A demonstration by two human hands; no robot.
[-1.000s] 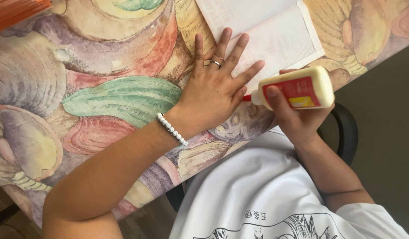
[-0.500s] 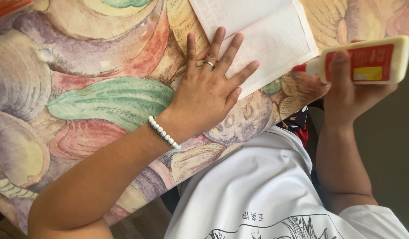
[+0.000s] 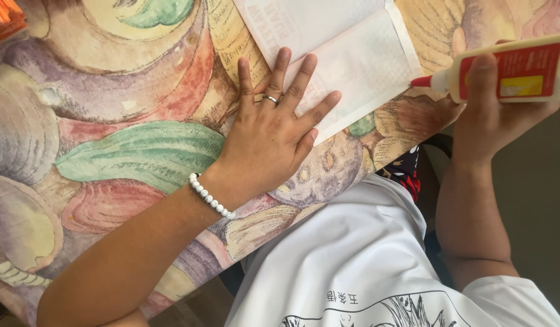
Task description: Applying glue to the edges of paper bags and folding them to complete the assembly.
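My left hand (image 3: pixel 274 136) lies flat on the table with fingers spread, pressing down the lower corner of a white paper sheet (image 3: pixel 353 57). It wears a ring and a white bead bracelet at the wrist. My right hand (image 3: pixel 501 115) grips a cream glue bottle (image 3: pixel 510 69) with a red and yellow label, held sideways. Its red nozzle points left and sits at the right edge of the paper's folded flap.
The table (image 3: pixel 110 151) is covered with a cloth printed with large shells and leaves in purple, green and pink. An orange object (image 3: pixel 4 21) shows at the top left corner. My white printed shirt and a dark chair lie below the table's edge.
My right hand has carried the glue bottle up and to the right, from beside my left hand to the paper's right edge. My left hand stays on the paper.
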